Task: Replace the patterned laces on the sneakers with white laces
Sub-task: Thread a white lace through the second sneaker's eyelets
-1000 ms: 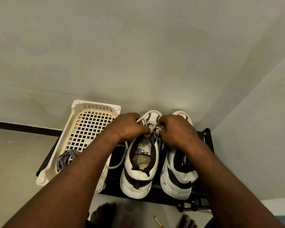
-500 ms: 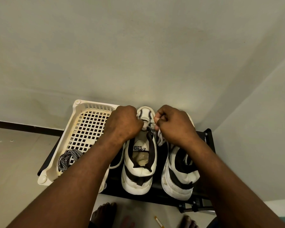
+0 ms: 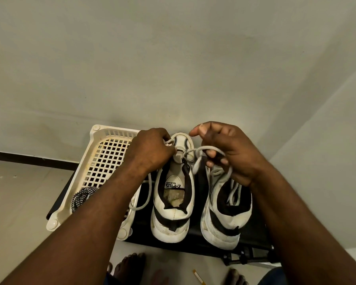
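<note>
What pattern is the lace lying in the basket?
The lace is black and white, a woven zigzag; the head view shows it.

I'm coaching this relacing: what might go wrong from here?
The white lace is looped round the right hand, so a tug may tangle it. Its loose tail lies beside the basket and might snag on the grid. The left hand grips it at the left sneaker's toe; hard pulls might shift that shoe.

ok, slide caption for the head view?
Left hand and right hand work a white lace into one sneaker; the patterned lace lies in the basket.
</note>
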